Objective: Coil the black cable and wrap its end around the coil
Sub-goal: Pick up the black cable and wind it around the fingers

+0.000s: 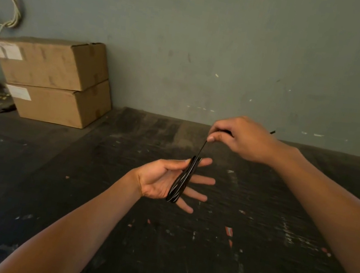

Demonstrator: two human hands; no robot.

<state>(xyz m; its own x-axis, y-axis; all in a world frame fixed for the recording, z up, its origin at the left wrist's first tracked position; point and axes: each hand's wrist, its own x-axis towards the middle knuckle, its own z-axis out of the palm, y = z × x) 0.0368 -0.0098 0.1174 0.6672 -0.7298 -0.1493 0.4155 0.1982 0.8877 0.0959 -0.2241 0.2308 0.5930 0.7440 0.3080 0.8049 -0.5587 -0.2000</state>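
Note:
A thin black cable (181, 182) is wound in several loops around the spread fingers of my left hand (162, 181), which is held palm up above the dark table, thumb pressed on the coil's top. From the coil a taut strand runs up to my right hand (243, 138). That hand pinches the strand between thumb and fingers, a little above and to the right of the left hand. A short tip of the cable pokes out behind the right hand.
The worn dark table (180, 243) carries flecks of paint and small red scraps. Two stacked cardboard boxes (52, 79) stand at the back left against a grey-green wall. White cables (11, 1) hang on the wall at the far left.

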